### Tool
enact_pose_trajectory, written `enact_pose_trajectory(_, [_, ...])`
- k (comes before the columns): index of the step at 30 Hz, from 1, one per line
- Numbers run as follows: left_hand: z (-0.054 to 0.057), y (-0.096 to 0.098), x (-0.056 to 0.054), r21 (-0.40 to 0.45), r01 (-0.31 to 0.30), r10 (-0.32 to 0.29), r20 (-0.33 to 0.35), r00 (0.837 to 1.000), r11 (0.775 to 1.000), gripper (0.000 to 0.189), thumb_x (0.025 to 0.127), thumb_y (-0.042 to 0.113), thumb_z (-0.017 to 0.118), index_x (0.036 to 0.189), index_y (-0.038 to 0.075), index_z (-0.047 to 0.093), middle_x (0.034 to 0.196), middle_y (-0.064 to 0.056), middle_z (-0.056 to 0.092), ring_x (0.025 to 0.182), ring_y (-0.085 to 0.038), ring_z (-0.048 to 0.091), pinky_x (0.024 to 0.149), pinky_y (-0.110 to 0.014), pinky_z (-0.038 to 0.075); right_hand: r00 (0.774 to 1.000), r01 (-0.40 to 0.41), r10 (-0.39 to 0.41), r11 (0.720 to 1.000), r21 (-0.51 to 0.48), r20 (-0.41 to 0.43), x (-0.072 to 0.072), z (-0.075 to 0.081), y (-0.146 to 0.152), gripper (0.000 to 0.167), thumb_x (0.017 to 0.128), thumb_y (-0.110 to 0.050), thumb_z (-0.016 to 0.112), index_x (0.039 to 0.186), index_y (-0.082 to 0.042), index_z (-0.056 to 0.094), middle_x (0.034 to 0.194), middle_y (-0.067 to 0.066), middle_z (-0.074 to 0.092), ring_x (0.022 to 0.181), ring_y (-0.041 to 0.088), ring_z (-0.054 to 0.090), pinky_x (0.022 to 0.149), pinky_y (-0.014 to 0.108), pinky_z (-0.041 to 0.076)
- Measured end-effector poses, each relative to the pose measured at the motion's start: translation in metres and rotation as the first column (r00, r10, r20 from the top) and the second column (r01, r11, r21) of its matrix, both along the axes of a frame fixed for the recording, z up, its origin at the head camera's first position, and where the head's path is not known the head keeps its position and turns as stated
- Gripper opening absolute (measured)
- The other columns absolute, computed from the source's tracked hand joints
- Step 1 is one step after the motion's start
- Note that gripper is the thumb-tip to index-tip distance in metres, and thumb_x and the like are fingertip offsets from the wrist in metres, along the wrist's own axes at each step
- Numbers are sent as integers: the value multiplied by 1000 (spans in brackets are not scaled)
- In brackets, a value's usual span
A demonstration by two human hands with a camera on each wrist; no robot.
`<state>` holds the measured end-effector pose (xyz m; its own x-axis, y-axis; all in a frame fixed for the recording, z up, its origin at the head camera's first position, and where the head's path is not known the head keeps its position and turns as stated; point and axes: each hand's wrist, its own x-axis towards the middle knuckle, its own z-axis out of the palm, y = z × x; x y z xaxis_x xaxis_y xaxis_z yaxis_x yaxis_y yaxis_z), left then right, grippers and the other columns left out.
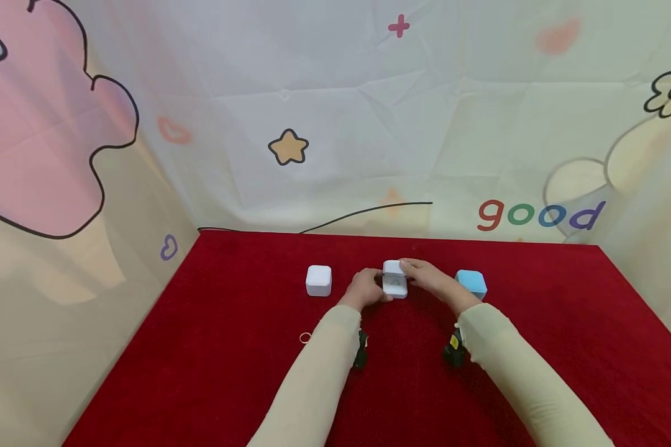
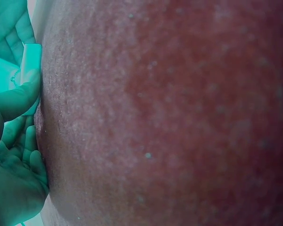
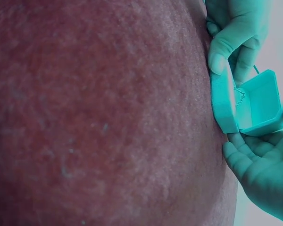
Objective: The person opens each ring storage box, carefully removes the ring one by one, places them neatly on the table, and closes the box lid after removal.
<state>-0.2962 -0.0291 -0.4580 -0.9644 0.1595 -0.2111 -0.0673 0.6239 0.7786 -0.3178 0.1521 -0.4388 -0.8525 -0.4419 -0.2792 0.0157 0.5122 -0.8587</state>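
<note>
A small white ring box [image 1: 394, 287] stands with its lid raised in the middle of the red cloth. In its slot sits a ring [image 3: 240, 96], visible from the right wrist too. My left hand [image 1: 365, 289] grips the lower half from the left, its thumb [image 3: 219, 63] pressed on the front. From the right, my right hand [image 1: 425, 274] holds the raised lid, with the thumb on the lid and fingers [image 3: 245, 160] spread behind and beneath the box. In the left wrist view the box [image 2: 32, 59] shows only partly, at the left edge.
A closed white box [image 1: 319, 280] stands left of my hands, and a light blue box [image 1: 471, 284] stands right, partly behind my right wrist. A gold ring [image 1: 304, 338] lies on the red cloth [image 1: 229, 347] beside my left sleeve. A printed curtain [image 1: 341, 93] hangs behind.
</note>
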Motion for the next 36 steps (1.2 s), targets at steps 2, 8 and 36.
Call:
enact_pose_trajectory(2, [0, 0, 0, -1, 1, -1, -4, 1000, 1000, 61, 86, 9, 81, 143, 3, 58, 146, -14, 58, 129, -27, 56, 113, -41, 47, 1000, -3, 3, 1000, 0, 1, 0, 1, 0, 60, 113, -29, 29, 158, 11, 20, 158, 34, 31, 147, 46, 34, 125, 58, 30])
enact_pose_trajectory(8, [-2, 0, 0, 1, -3, 3, -5, 1000, 1000, 61, 86, 9, 81, 143, 4, 58, 146, -14, 59, 129, -27, 56, 113, -41, 47, 1000, -21, 21, 1000, -10, 13, 0, 4, 0, 60, 113, -29, 29, 157, 12, 21, 157, 35, 32, 145, 47, 35, 124, 58, 31])
enact_pose_trajectory(36, [2, 0, 4, 17, -8, 8, 6, 1000, 1000, 61, 87, 9, 80, 144, 5, 58, 144, -13, 61, 128, -26, 55, 111, -42, 48, 998, 8, -7, 1000, -11, 62, -6, 6, 0, 64, 114, -33, 26, 157, 13, 19, 159, 35, 28, 145, 47, 35, 125, 56, 30])
